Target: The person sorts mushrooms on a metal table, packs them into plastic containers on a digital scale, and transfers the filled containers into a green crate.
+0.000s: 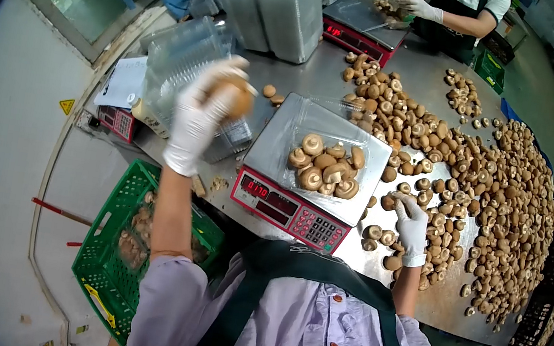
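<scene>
My left hand (200, 115), in a white glove and slightly blurred, is raised left of the scale with its fingers closed around a brown mushroom (236, 99). On the scale (274, 142), whose red display seems to read 0.170, rests a clear plastic tray (307, 116) holding several mushrooms (325, 162), some stems up. My gloved right hand (410, 227) is low among the loose mushrooms to the right of the scale. Its fingertips close on a mushroom (387, 202) at the edge of the pile.
Stacked clear trays (275, 15) stand behind my left hand. A large mushroom pile (512, 208) spreads across the steel table's right side. Below left is a green crate (106, 240) with packed mushrooms. Across the table, a co-worker's gloved hand (420, 7) is near another scale (361, 39).
</scene>
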`<action>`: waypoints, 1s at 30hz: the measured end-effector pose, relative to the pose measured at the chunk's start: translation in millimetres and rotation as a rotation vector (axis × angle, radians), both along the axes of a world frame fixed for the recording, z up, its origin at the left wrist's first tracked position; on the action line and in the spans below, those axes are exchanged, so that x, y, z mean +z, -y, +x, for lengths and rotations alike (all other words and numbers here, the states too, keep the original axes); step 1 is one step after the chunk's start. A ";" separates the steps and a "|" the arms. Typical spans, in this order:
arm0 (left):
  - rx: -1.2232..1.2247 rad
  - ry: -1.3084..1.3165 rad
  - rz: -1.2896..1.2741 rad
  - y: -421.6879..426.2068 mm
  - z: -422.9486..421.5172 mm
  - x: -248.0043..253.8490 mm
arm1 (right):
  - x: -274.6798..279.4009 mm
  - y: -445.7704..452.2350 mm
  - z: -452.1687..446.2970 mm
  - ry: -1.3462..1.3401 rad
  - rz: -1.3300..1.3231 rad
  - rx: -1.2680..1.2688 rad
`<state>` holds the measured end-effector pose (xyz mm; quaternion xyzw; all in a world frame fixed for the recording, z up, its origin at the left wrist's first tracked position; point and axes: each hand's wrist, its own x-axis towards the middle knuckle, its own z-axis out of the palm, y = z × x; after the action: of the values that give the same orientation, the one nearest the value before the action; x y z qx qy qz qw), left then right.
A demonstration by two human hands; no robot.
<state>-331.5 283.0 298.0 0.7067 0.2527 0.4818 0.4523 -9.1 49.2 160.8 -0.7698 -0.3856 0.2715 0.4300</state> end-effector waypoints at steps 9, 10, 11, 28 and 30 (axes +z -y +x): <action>0.670 -0.257 0.486 -76.6 -69.1 9.2 | -0.4 -24.1 -0.7 0.086 0.092 0.117; 0.637 -0.366 0.429 -83.8 -69.8 4.4 | 0.9 -26.8 -2.0 0.102 0.099 0.139; 0.600 -0.471 0.371 -90.2 -69.8 -0.8 | 3.3 -29.1 -2.7 0.119 0.106 0.160; 0.098 -0.209 -0.071 -17.8 27.7 -70.7 | -12.8 -99.4 11.8 -0.305 0.181 0.095; 0.027 -0.193 -0.372 -31.2 47.2 -117.5 | -28.1 -124.3 21.4 -0.458 0.268 0.118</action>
<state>-284.3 314.2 180.5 0.6504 0.3890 0.3630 0.5420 12.3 173.5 132.7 -0.6007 -0.3550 0.4096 0.5877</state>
